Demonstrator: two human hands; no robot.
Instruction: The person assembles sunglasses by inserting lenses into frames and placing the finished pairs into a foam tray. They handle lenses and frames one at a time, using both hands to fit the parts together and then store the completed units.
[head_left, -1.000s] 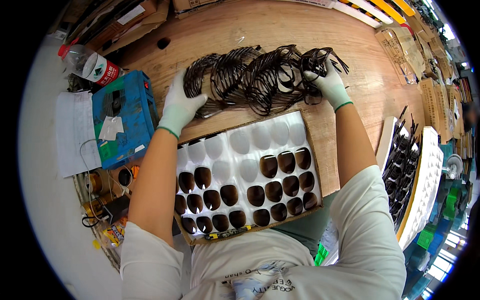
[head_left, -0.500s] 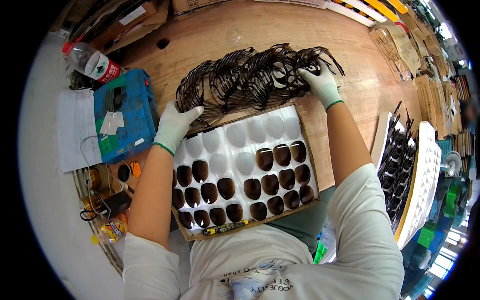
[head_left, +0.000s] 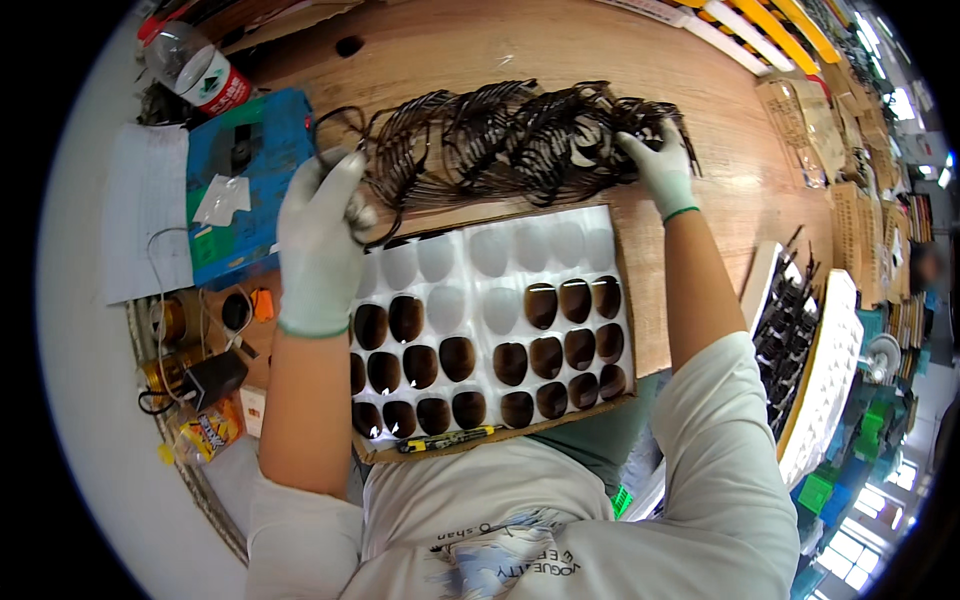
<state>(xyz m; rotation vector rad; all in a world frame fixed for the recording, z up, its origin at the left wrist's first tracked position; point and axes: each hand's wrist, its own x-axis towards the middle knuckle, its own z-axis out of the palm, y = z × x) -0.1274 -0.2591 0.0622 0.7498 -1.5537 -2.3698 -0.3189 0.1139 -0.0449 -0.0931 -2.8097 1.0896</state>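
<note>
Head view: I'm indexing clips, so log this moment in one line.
left hand: holds dark frame; right hand: at frame pile; lens box: between pile and body

A: Which furniture is shown?
B: A wood-grained desk (head_left: 440, 60), pierced by a dark hole (head_left: 349, 46) toward its far left corner.
A: And beyond its edges?
B: Left: a pale, plain surface (head_left: 85, 390), wall or floor indeterminate. Right: bright window panes (head_left: 850, 556) beyond the near corner, bright light patches (head_left: 868, 32) beyond the far corner.

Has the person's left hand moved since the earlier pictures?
Yes: judged against the blue box, the left hand has shifted leftward, now overlapping the box's right edge in view.
</note>
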